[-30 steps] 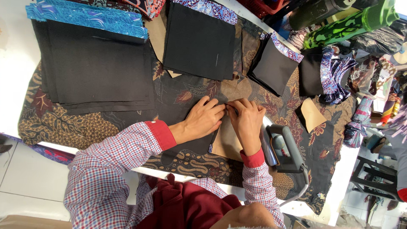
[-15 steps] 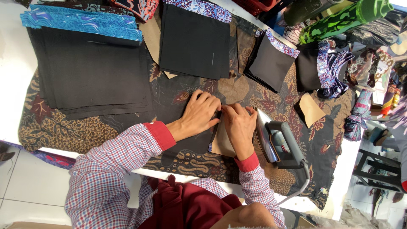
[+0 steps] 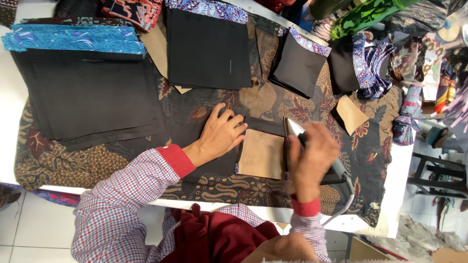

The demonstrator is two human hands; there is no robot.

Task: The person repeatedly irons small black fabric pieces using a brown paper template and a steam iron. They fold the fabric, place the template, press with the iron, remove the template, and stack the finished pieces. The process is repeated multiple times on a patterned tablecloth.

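My left hand (image 3: 220, 134) lies flat, fingers spread, on a black fabric piece (image 3: 214, 165) on the batik-covered table. Just right of it lies a brown paper rectangle (image 3: 261, 154) with a folded black fabric edge (image 3: 263, 125) along its top. My right hand (image 3: 313, 158), blurred by motion, is closed around the handle of a grey clothes iron (image 3: 295, 129). The iron's pointed soleplate tip shows above the hand, at the paper's right edge.
A thick stack of black fabric sheets (image 3: 92, 97) with a blue patterned edge lies far left. Another black piece (image 3: 207, 48) and smaller folded black pieces (image 3: 297, 65) lie beyond. A brown paper scrap (image 3: 350, 114) and mixed fabrics fill the right. The table's near edge (image 3: 195, 203) runs below.
My right hand left the fold beside my left hand, moved right and took hold of the iron. The brown paper is now uncovered. My left hand stays on the black fabric.
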